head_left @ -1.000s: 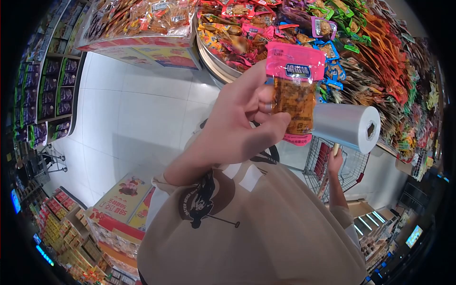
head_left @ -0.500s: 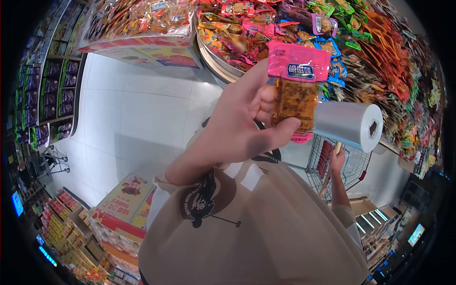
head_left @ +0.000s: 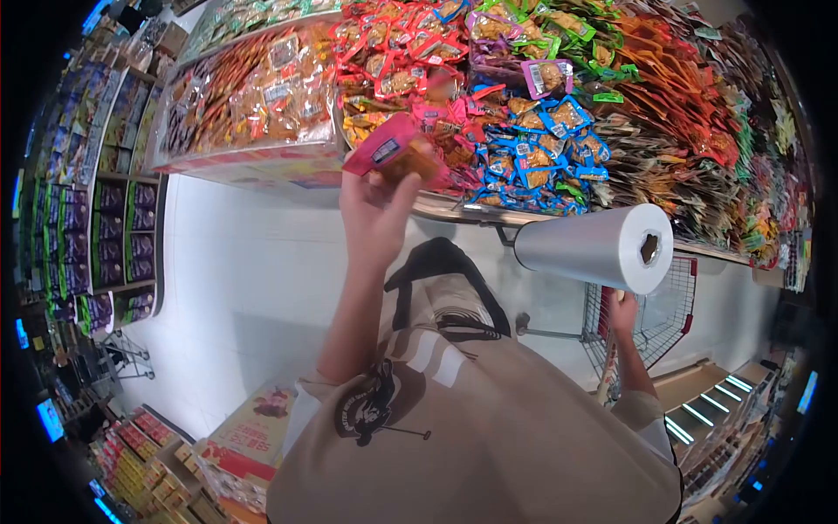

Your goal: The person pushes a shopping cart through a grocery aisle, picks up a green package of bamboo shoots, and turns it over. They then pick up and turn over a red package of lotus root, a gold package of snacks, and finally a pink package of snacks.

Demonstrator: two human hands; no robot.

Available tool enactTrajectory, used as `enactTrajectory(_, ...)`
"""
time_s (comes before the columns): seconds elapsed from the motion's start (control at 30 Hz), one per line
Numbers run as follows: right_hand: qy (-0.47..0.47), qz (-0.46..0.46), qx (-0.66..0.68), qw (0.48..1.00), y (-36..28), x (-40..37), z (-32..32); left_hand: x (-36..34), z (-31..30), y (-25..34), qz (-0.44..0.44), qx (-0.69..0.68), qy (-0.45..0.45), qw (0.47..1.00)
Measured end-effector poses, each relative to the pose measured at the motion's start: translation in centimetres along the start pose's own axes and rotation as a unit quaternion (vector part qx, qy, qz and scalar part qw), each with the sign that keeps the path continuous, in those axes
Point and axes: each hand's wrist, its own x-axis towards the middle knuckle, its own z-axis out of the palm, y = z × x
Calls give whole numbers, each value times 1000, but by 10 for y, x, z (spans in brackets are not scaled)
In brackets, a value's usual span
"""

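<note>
My left hand (head_left: 375,214) grips a small snack packet (head_left: 382,147) with a pink top and a see-through part showing brown food. The packet is tilted and a little blurred, just over the near edge of the snack display, above several pink packets (head_left: 445,113). Low on the right, my right hand (head_left: 622,313) is closed at the handle of a shopping cart (head_left: 687,325). Part of that hand is hidden behind a roll of clear plastic bags (head_left: 572,249), so its grip shows only in part.
Blue packets (head_left: 532,166), red packets (head_left: 406,48) and orange packets (head_left: 690,87) fill the display. A bin of clear-wrapped snacks (head_left: 262,92) adjoins it on the left. Shelves of purple bags (head_left: 109,231) stand further left, and a printed carton (head_left: 253,428) is low left.
My left hand has moved the packet left and away from my face, toward the display, and tilted it. My view has shifted, showing more of the display. My right hand stays at the cart.
</note>
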Motion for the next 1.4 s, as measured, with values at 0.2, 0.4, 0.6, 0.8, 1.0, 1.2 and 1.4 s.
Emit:
enactTrajectory(0.2,5,-3,8,1000,23,5,6,32,-37,-72,44,197,52,978)
enactTrajectory(0.4,16,-15,29,999,20,6,7,54,-47,-80,128,422,10,898)
enactTrajectory(0.6,28,-21,32,999,13,4,6,71,-47,-91,47,365,10,930)
enactTrajectory(0.8,10,2,-15,1000,23,9,7,79,-70,-117,68,475,-77,874)
enactTrajectory(1.0,11,5,-14,1000,17,6,3,88,-84,-118,104,476,-65,871)
enactTrajectory(1.2,4,25,2,1000,10,6,2,89,-80,-105,163,551,-6,819)
enactTrajectory(1.4,27,5,18,999,31,9,12,90,-80,-120,186,597,-12,780)
